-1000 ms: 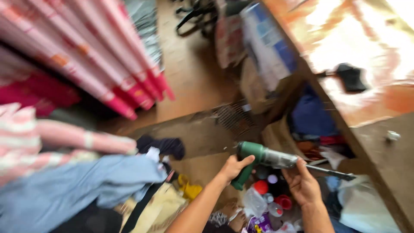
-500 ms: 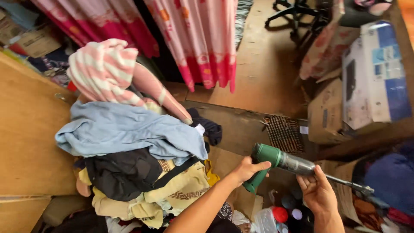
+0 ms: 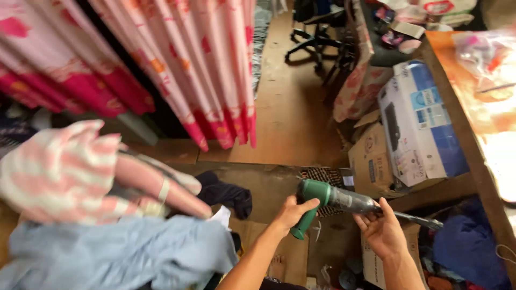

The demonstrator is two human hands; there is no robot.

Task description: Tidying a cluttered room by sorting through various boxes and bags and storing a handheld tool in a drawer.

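Lower centre: left hand point(image 3: 291, 211) wrapped round grip of green power tool point(image 3: 317, 203); right hand point(image 3: 379, 232) cupped palm-up under its silver barrel, fingers loosely curled; tool level, just right of centre; clothes pile point(image 3: 102, 225) lower left; cardboard boxes point(image 3: 400, 139) right; pink curtain point(image 3: 177, 59) upper left; office chair point(image 3: 314, 32) top centre.

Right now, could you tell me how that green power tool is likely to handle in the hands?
The green tool looks rigid. It is probably front-heavy, since a long dark shaft sticks out past the grey barrel and the right hand props it from below. The left hand wraps the angled grip, so it likely holds securely.
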